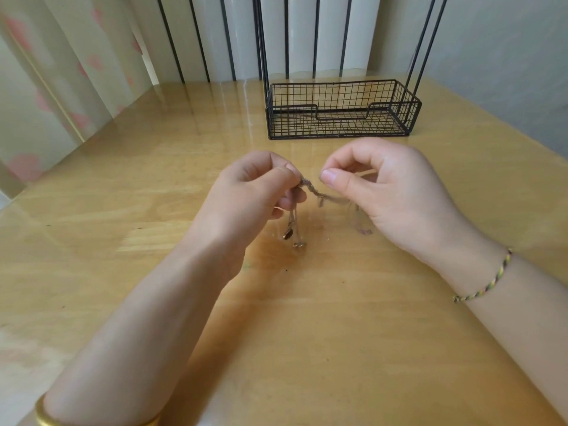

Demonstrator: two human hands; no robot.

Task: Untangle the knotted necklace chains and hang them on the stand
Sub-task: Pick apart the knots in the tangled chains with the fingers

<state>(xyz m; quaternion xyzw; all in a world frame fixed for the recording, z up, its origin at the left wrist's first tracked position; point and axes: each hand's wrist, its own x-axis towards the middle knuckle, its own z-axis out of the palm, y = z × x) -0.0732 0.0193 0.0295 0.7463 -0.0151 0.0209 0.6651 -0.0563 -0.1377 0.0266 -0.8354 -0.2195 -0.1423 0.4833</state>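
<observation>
A twisted bundle of thin necklace chains (321,195) hangs between both hands above the wooden table (123,186). My left hand (255,192) pinches one end of the bundle, and loose ends with small pendants (293,239) dangle below it. My right hand (387,192) pinches the other end between thumb and forefinger; more chain trails under its palm, blurred. The black wire stand (341,110), a mesh basket base with tall upright rods, sits behind the hands at the table's far side. Nothing hangs on the part of it in view.
The table has a glossy cover. Curtains hang at the left and a striped wall panel stands behind the stand. A gold bangle (49,416) is on my left wrist and a braided cord bracelet (485,281) on my right.
</observation>
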